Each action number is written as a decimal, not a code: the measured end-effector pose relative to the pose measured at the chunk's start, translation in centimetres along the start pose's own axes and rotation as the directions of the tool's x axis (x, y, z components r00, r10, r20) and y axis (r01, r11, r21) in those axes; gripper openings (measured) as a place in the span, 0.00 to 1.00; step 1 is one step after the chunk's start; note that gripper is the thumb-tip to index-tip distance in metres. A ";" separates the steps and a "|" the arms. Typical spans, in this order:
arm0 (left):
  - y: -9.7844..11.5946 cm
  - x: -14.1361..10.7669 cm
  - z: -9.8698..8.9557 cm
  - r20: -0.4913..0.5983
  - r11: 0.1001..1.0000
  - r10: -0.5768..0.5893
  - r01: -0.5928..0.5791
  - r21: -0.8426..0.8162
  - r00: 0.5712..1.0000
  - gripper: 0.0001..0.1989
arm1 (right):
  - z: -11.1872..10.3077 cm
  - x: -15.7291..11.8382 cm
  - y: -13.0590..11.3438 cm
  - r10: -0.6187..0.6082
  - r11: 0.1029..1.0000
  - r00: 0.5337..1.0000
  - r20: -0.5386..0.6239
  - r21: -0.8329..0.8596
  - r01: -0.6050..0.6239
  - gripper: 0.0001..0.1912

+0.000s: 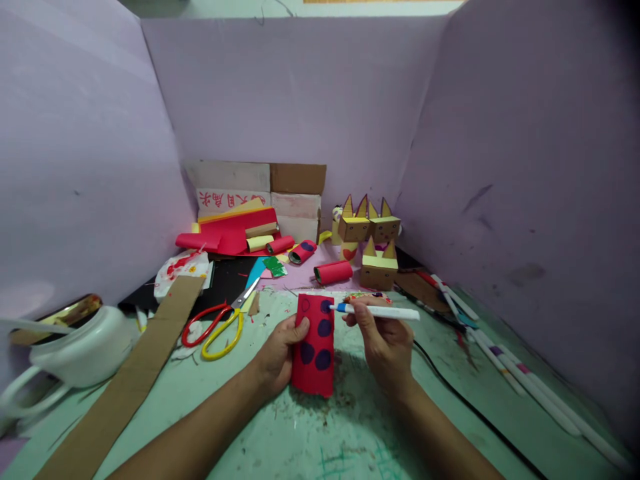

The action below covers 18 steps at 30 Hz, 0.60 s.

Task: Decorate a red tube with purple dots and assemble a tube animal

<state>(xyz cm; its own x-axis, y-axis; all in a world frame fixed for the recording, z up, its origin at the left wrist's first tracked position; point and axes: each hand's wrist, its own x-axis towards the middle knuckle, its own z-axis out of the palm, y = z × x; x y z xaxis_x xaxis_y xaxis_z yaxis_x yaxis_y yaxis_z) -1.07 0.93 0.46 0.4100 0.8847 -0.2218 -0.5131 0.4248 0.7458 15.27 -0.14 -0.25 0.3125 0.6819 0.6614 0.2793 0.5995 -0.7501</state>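
My left hand (279,352) grips the left edge of a red paper piece (315,377), thumb on its front face. Dark blue filled circles cover parts of the paper, and one circle at its upper left is only an outline. My right hand (384,343) is closed around a white marker (387,311) with a blue collar. The marker's tip is at the filled circle in the paper's upper right; whether it touches cannot be made out. Behind the paper lie a red roll (333,272) and a red roll with a dark spot (303,251).
Scissors (223,327) with red and yellow handles and a long cardboard strip (135,373) lie left. A white pot (83,353) stands at far left. Cardboard boxes with pointed ears (379,272) stand behind. Several markers (530,380) and a black cable (465,400) lie right. Lilac panels (300,93) enclose the table.
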 end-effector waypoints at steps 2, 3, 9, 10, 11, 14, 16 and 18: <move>0.0 0.0 0.0 0.002 1.000 -0.004 0.004 0.000 1.000 0.23 | 0.0 0.0 0.0 -0.007 1.000 1.000 -0.008 0.008 0.008 0.10; 0.0 0.0 0.0 0.003 1.000 -0.004 0.004 -0.001 1.000 0.23 | 0.0 0.1 0.0 -0.015 1.000 1.000 -0.015 0.005 0.015 0.09; -0.1 -0.1 0.2 -0.016 1.000 0.006 -0.006 -0.013 1.000 0.23 | 0.1 0.1 -0.4 -0.040 0.999 0.999 -0.012 -0.009 0.039 0.11; -0.1 -0.1 0.2 -0.014 1.000 0.004 -0.005 -0.013 1.000 0.23 | 0.1 0.1 -0.4 -0.036 0.999 0.999 -0.015 -0.015 0.036 0.11; -0.1 -0.1 0.2 -0.013 1.000 0.002 -0.002 -0.011 1.000 0.23 | 0.0 0.0 -0.3 -0.036 0.999 0.999 -0.027 -0.019 0.035 0.10; -0.1 -0.1 0.2 -0.026 1.000 0.010 -0.010 0.000 1.000 0.23 | -0.1 0.0 0.0 -0.032 0.999 0.997 -0.076 -0.020 0.031 0.10; -0.1 -0.1 0.2 -0.035 1.000 0.023 -0.023 -0.002 0.999 0.23 | -0.2 0.1 0.0 -0.024 1.000 0.995 -0.099 -0.022 0.022 0.11; 0.0 -0.1 0.2 -0.034 1.000 0.016 -0.016 -0.005 0.999 0.24 | -0.2 0.1 -0.1 -0.015 1.000 0.995 -0.102 -0.027 0.012 0.12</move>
<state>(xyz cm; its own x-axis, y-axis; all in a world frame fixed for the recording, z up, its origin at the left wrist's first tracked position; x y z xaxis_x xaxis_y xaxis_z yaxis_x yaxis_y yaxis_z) -0.97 0.76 0.61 0.3762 0.8973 -0.2309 -0.5237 0.4115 0.7459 15.50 -0.22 -0.08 0.3991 0.6270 0.6691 0.3073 0.5960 -0.7418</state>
